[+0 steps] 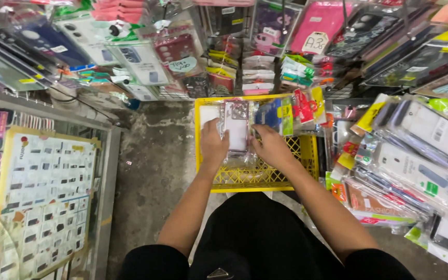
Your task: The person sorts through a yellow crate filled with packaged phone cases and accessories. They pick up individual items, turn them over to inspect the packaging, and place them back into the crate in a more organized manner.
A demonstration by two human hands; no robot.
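Two hands held one clear phone case over the yellow crate: the left hand and right hand had fingers clamped on its edges. Several packets already stood in the crate; many more lay on the shelf beside it.

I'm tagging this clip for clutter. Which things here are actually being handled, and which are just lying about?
Handled: left hand and right hand holding a packaged phone case over the yellow crate.

Lying about: hanging phone cases, packaged cases stacked right, glass display counter left.
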